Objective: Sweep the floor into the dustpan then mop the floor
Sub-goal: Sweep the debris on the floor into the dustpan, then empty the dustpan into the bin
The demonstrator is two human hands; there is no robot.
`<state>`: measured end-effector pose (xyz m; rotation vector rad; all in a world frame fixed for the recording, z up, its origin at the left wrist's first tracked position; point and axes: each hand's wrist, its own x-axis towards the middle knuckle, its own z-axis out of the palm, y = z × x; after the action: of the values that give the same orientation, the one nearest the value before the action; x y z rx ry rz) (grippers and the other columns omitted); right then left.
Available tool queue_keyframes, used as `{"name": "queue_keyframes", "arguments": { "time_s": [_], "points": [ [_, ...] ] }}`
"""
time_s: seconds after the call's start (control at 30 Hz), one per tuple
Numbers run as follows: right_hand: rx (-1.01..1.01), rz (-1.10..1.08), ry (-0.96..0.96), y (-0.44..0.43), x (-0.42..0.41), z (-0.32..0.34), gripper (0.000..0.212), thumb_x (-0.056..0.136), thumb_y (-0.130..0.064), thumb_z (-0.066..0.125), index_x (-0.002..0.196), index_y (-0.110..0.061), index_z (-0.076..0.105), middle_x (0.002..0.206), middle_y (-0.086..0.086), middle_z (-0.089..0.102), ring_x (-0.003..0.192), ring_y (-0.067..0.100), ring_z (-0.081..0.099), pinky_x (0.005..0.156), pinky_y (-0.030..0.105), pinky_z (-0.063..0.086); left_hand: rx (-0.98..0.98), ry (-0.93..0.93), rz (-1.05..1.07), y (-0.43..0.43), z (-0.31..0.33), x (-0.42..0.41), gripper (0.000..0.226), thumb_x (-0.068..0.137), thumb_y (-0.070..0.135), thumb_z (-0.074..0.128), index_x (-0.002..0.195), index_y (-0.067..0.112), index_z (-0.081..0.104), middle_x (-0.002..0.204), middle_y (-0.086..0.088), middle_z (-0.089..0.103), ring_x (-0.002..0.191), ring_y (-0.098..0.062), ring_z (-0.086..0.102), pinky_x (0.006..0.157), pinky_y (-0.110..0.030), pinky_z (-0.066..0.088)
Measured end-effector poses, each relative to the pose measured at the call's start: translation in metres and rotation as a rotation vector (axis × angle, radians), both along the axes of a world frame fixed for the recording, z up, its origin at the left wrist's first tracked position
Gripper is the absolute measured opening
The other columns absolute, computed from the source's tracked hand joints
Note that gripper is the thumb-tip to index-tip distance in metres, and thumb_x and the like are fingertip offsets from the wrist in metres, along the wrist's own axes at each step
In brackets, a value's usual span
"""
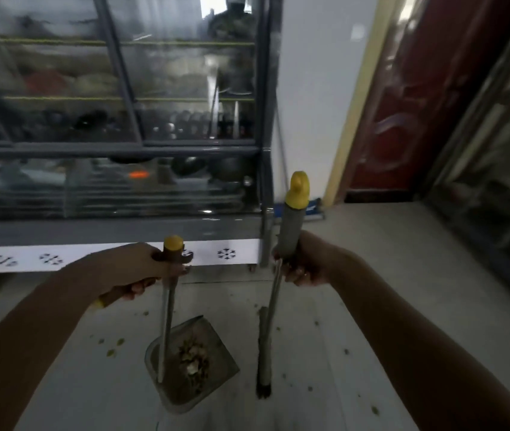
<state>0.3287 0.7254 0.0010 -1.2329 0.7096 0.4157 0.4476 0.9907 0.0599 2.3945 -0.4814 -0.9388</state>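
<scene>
dustpan handle inside left fingers, broom handle inside right fingers

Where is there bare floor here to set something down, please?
The widest bare floor lies right of the broom, toward the red door. A narrower strip runs along the cabinet base, left of the dustpan. Around the dustpan and broom head, scraps crowd the floor.
</scene>
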Motion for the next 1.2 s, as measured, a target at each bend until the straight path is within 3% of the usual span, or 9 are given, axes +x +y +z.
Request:
{"name": "queue_keyframes", "arguments": {
  "time_s": [0.23, 0.43, 0.6, 0.77, 1.2],
  "points": [
    [0.000, -0.192, -0.070, -0.103, -0.121, 0.026, 0.053, 0.095, -0.043, 0.028, 0.062, -0.010, 0.055, 0.044, 0.002, 0.043, 0.027, 0.008, 0.031, 0.030, 0.007, 0.023, -0.126, -0.106, -0.027, -0.114, 0.009, -0.049, 0.018, 0.089, 0.024, 0.062, 0.087, 0.007, 0.061, 0.047, -0.003, 0.037, 0.036, -0.011, 0.032, 0.033, -0.019, 0.028],
    [-0.052, -0.338, -0.059, -0.184, -0.210, 0.032, 0.048, 0.094, -0.049, 0.028, 0.069, -0.013, 0.047, 0.045, 0.002, 0.039, 0.027, 0.008, 0.028, 0.028, 0.009, 0.025, -0.170, -0.093, -0.077, -0.207, 0.014, -0.092, 0.022, 0.091, 0.022, 0.060, 0.077, 0.006, 0.054, 0.052, -0.004, 0.037, 0.041, -0.013, 0.031, 0.038, -0.018, 0.028],
    [-0.177, -0.411, -0.024, -0.238, -0.252, 0.034, 0.040, 0.094, -0.039, 0.030, 0.069, -0.013, 0.047, 0.044, 0.002, 0.040, 0.027, 0.009, 0.029, 0.031, 0.009, 0.023, -0.185, -0.105, -0.186, -0.295, 0.030, -0.121, 0.025, 0.091, 0.023, 0.060, 0.076, 0.003, 0.053, 0.042, -0.001, 0.036, 0.032, -0.009, 0.031, 0.036, -0.018, 0.029],
    [-0.224, -0.473, 0.008, -0.299, -0.273, 0.030, 0.040, 0.095, -0.039, 0.029, 0.071, -0.013, 0.048, 0.044, 0.003, 0.041, 0.029, 0.010, 0.031, 0.032, 0.011, 0.024, -0.115, -0.127, -0.303, -0.380, 0.038, -0.136, 0.031, 0.090, 0.031, 0.060, 0.077, 0.003, 0.057, 0.031, 0.004, 0.035, 0.035, -0.013, 0.034, 0.043, -0.021, 0.032],
    [-0.256, -0.485, 0.065, -0.510, -0.242, 0.034, 0.048, 0.095, -0.048, 0.024, 0.073, -0.013, 0.049, 0.048, 0.005, 0.044, 0.030, 0.011, 0.035, 0.031, 0.012, 0.028, 0.045, -0.106, -0.543, -0.603, 0.050, -0.119, 0.039, 0.089, 0.036, 0.060, 0.065, 0.007, 0.048, 0.045, -0.003, 0.042, 0.045, -0.017, 0.038, 0.046, -0.023, 0.037]
  ]
}}
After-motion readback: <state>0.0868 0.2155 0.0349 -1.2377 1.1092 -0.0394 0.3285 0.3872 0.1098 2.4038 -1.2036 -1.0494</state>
